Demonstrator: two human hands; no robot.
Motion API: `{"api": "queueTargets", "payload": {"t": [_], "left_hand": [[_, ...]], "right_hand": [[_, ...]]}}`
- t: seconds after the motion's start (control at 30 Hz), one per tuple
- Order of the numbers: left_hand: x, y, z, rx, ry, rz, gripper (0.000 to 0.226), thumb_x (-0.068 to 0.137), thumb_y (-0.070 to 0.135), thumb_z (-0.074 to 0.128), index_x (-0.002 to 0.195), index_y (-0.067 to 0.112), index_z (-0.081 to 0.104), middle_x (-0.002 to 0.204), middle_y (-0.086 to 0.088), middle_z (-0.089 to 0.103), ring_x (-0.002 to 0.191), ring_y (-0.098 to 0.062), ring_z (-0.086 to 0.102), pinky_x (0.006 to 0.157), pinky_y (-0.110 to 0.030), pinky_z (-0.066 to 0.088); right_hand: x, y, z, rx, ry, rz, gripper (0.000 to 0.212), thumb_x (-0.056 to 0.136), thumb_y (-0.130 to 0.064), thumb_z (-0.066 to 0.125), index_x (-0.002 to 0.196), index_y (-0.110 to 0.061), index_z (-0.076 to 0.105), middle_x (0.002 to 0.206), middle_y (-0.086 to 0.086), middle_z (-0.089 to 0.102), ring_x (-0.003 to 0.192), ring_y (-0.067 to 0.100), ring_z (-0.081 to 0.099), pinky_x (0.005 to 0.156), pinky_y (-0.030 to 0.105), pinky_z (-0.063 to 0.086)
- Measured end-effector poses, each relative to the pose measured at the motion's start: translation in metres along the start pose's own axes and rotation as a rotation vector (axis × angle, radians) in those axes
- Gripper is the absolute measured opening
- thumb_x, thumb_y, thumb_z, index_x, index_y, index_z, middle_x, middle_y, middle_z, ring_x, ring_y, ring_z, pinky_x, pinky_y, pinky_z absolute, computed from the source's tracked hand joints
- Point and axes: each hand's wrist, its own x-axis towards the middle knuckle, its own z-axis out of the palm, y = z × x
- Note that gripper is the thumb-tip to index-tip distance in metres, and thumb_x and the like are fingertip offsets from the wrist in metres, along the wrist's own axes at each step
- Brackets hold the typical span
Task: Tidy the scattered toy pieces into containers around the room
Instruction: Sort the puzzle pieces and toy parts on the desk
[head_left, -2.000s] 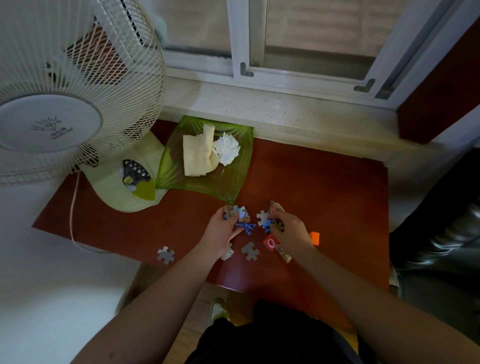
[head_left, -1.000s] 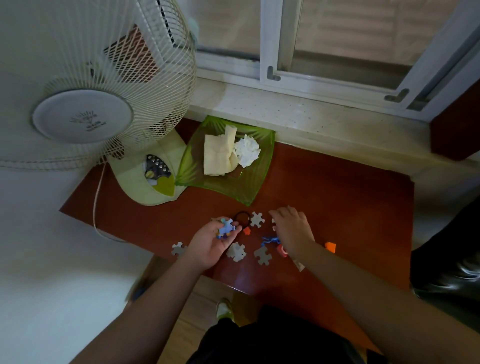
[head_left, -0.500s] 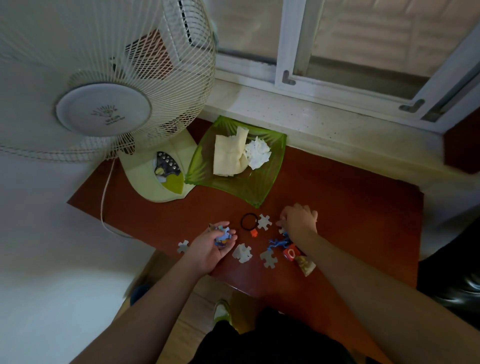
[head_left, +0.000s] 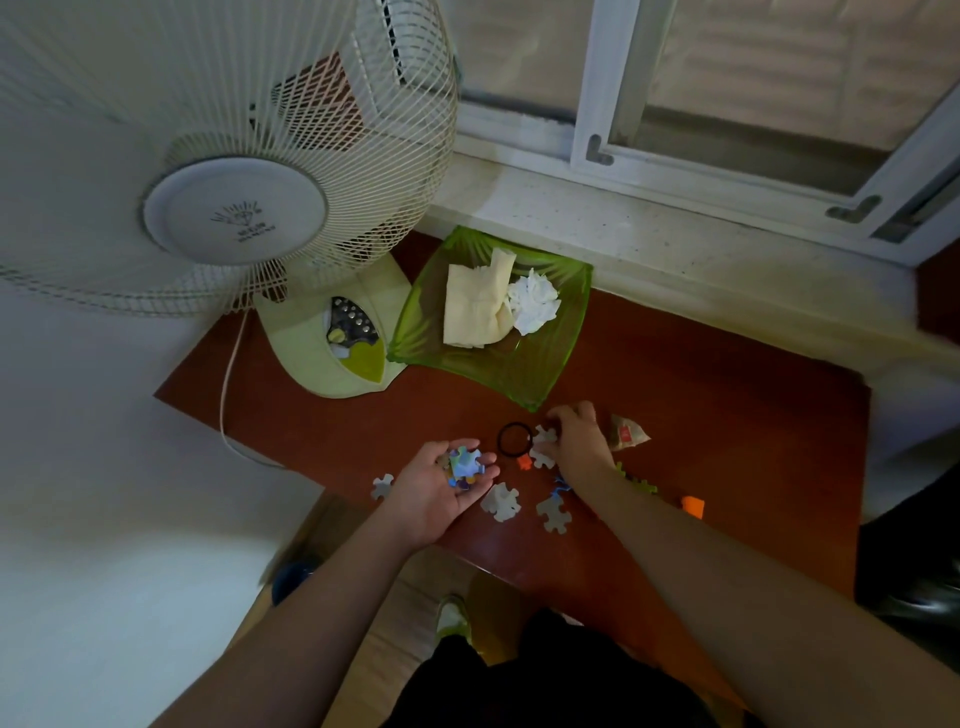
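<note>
Fan badge (head_left: 235, 212): writing too small to read
Green dish (head_left: 566, 332): folded cloth, crumpled tissue
Left hand (head_left: 448, 483): palm up, cupping coloured puzzle pieces (head_left: 464, 464)
Right hand (head_left: 574, 436): pinching grey piece (head_left: 543, 447) on table (head_left: 727, 415) — others loose nearby

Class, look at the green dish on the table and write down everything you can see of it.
The green dish is a translucent, roughly square tray, apparently plastic or glass, with ribbed, leaf-like moulding and upturned corners. It sits flat on the red-brown table, at the back beside the windowsill. Its left edge touches or overlaps the fan base. Inside lie a folded cream cloth or paper and a crumpled white tissue. Neither hand touches it; the right hand works just in front of its near corner.
</note>
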Motion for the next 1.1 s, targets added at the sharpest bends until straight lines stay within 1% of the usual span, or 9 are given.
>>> {"api": "queueTargets", "payload": {"t": [0.2,0.3,0.4,0.5,0.67,0.77,0.93,1.03,1.1], "left_hand": [[-0.004,0.006,-0.006,-0.045,-0.065,-0.036,0.046,0.104,0.025,0.021,0.117,0.000,0.058,0.109,-0.025,0.066,0.104,-0.036,0.064,0.080,-0.038,0.058],[-0.004,0.008,-0.008,-0.019,-0.052,-0.029,0.046,0.104,0.025,0.021,0.116,0.001,0.059,0.106,-0.027,0.066,0.105,-0.037,0.062,0.090,-0.042,0.052],[-0.003,0.008,-0.008,0.079,-0.034,-0.016,0.040,0.102,0.026,0.029,0.116,0.004,0.059,0.109,-0.027,0.062,0.107,-0.039,0.059,0.096,-0.043,0.047],[0.001,0.004,-0.010,0.278,-0.039,0.071,0.027,0.095,0.016,0.047,0.118,0.006,0.056,0.109,-0.024,0.061,0.107,-0.037,0.060,0.096,-0.045,0.049],[0.004,0.001,-0.012,0.421,-0.052,0.138,0.022,0.103,0.023,0.040,0.116,0.011,0.053,0.109,-0.016,0.059,0.100,-0.028,0.063,0.089,-0.039,0.053],[0.007,-0.001,-0.016,0.558,-0.080,0.178,0.010,0.101,0.016,0.045,0.110,0.016,0.050,0.110,-0.014,0.057,0.095,-0.022,0.064,0.081,-0.030,0.054],[0.011,0.001,-0.015,0.773,-0.079,0.254,0.013,0.096,0.008,0.054,0.103,0.019,0.049,0.106,-0.014,0.059,0.085,-0.016,0.065,0.069,-0.023,0.052],[0.015,0.004,-0.004,0.753,-0.026,0.205,0.003,0.097,0.014,0.051,0.099,0.016,0.051,0.096,-0.011,0.060,0.077,-0.020,0.064,0.062,-0.026,0.051],[0.017,0.005,0.004,0.648,0.029,0.146,0.009,0.100,0.014,0.043,0.095,0.015,0.051,0.090,-0.013,0.061,0.069,-0.022,0.062,0.055,-0.025,0.051]], "right_hand": [[0.011,0.001,0.006,-0.230,-0.022,0.036,0.035,0.089,-0.016,0.067,0.121,-0.011,0.056,0.131,0.006,0.040,0.113,0.024,0.050,0.094,0.027,0.046],[0.004,-0.003,0.004,-0.165,0.024,0.055,0.032,0.085,-0.024,0.071,0.110,-0.011,0.055,0.120,0.009,0.049,0.109,0.029,0.054,0.089,0.039,0.047],[0.000,0.000,0.006,-0.132,0.067,0.048,0.040,0.083,-0.026,0.073,0.117,-0.016,0.052,0.120,0.009,0.051,0.113,0.030,0.051,0.090,0.041,0.045],[-0.001,0.001,0.004,-0.126,0.028,0.082,0.059,0.080,-0.034,0.076,0.130,-0.019,0.049,0.128,0.009,0.045,0.119,0.031,0.046,0.097,0.044,0.043],[0.001,-0.001,0.001,-0.241,0.004,0.112,0.055,0.078,-0.042,0.076,0.122,-0.016,0.056,0.126,0.008,0.044,0.119,0.028,0.046,0.098,0.041,0.043],[0.001,-0.004,-0.001,-0.187,0.015,0.121,0.047,0.077,-0.037,0.078,0.113,-0.016,0.055,0.120,0.007,0.049,0.114,0.027,0.050,0.093,0.038,0.044],[-0.004,0.000,-0.003,-0.020,0.021,0.165,0.034,0.085,-0.021,0.071,0.101,-0.023,0.041,0.092,0.003,0.061,0.074,0.019,0.059,0.060,0.036,0.048],[-0.010,0.006,-0.004,0.132,0.085,0.172,0.034,0.087,-0.018,0.069,0.115,-0.024,0.048,0.104,0.002,0.064,0.082,0.017,0.060,0.065,0.035,0.053],[-0.016,0.010,-0.009,0.178,0.098,0.160,0.035,0.089,-0.022,0.068,0.122,-0.020,0.055,0.113,0.001,0.064,0.088,0.013,0.056,0.070,0.030,0.048]]}}
